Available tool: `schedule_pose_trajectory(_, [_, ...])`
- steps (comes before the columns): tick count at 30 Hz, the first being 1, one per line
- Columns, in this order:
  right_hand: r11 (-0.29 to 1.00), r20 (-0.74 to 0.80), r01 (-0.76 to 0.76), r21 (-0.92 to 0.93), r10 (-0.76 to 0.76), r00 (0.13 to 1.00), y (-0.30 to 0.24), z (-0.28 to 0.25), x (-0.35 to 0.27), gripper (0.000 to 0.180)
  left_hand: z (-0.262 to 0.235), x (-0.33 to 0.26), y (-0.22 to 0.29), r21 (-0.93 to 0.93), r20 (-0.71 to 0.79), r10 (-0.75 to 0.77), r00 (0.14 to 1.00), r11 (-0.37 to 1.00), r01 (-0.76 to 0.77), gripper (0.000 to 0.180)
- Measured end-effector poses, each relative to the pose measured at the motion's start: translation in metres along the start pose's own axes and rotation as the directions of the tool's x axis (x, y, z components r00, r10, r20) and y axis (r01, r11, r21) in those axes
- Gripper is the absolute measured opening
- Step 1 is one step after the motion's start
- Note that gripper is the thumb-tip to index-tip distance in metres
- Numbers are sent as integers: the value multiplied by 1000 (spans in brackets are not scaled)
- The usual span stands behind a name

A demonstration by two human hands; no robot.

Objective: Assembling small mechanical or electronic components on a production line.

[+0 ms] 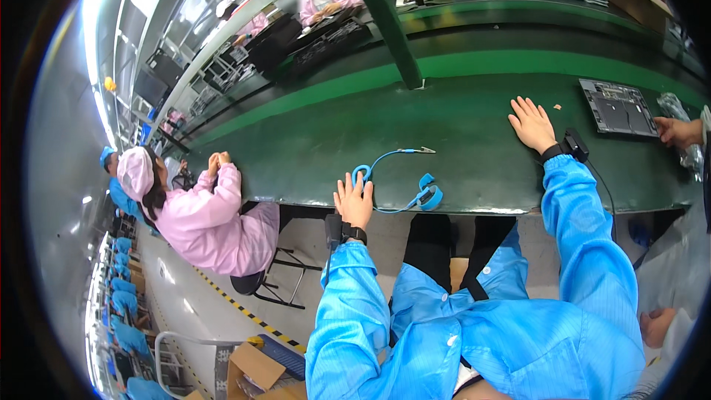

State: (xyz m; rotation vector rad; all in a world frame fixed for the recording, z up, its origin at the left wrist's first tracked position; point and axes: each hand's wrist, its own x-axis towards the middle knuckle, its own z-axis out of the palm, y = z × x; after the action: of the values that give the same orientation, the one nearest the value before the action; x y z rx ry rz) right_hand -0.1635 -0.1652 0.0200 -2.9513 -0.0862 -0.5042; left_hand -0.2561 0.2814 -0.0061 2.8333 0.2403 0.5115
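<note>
Green bench [474, 141], long and matte, running across my view; factory line behind it, with seated workers in pink and blue coats.

Item 1, tray [618, 107]: dark, flat, rectangular, at the far right of the bench, near another person's hand [678, 132]. Its contents are too small for me to make out.

Item 2, left hand [354, 201]: flat at the near edge of the bench, fingers spread, gripping nothing; fingertips touch or overlap the strap's loop, and I cannot tell which.

Item 3, right hand [532, 124]: palm down on bare bench, fingers apart, empty, well apart from the strap.

Item 4, strap [404, 181]: blue wrist band and thin coiled cord with a metal clip at the far end, lying near the front edge between my hands. I judge it light, limp and springy, not fragile; the cord would trail and snag. Best taken by the band or by the clip, not mid-cord.

Hidden: bench underside, my lap, and the right rim, cut off.
</note>
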Motion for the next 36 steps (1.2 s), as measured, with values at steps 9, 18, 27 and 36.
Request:
schedule_pose_trajectory(9, [990,-57,139,-15,-140,989,2,-3,-10,47,4,-7,-3,54,-172,-24,985,998,34,36])
schedule_pose_trajectory(18, [978,-8,207,-17,-207,978,19,11,-21,47,9,-6,6,-265,-237,-137,962,962,71,28])
schedule_pose_trajectory(27, [936,23,340,86,-343,939,-14,-15,-78,55,7,-3,10,-242,-173,-175,969,961,131,20])
schedule_pose_trajectory(36, [793,39,465,394,-520,853,-120,-47,-139,71,3,-4,11,-165,-184,-150,971,979,120,23])
